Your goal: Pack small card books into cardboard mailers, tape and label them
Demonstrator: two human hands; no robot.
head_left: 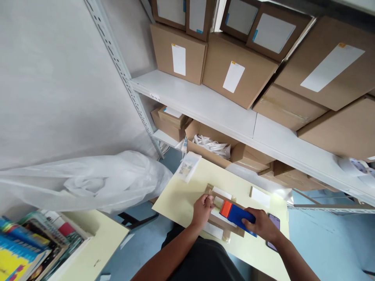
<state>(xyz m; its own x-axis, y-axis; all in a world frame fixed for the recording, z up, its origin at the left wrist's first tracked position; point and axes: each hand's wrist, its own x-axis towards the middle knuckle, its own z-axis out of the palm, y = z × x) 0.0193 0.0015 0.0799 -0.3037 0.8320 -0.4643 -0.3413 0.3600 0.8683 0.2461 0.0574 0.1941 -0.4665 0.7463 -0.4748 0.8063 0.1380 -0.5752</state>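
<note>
My right hand (261, 224) is wrapped round a blue and orange tape dispenser (241, 219), its orange end pointing left. The dispenser lies slanted over a flat cardboard package (238, 231) with white labels and shiny tape at its edges. My left hand (202, 210) is closed, its fingers pinched together by the package's left side, just left of the orange end. Whatever is between those fingers is too small to make out. Under the package, another piece of cardboard with a white label (213, 230) partly shows on the pale yellow table (172, 203).
A phone (274, 230) lies right of my right hand. A white-labelled flat piece (260, 197) and a clear bag (189, 167) lie near the table's far edge. Beyond stands a shelf (228, 113) with cardboard boxes. Plastic sheeting (117, 181) and books (38, 242) are at left.
</note>
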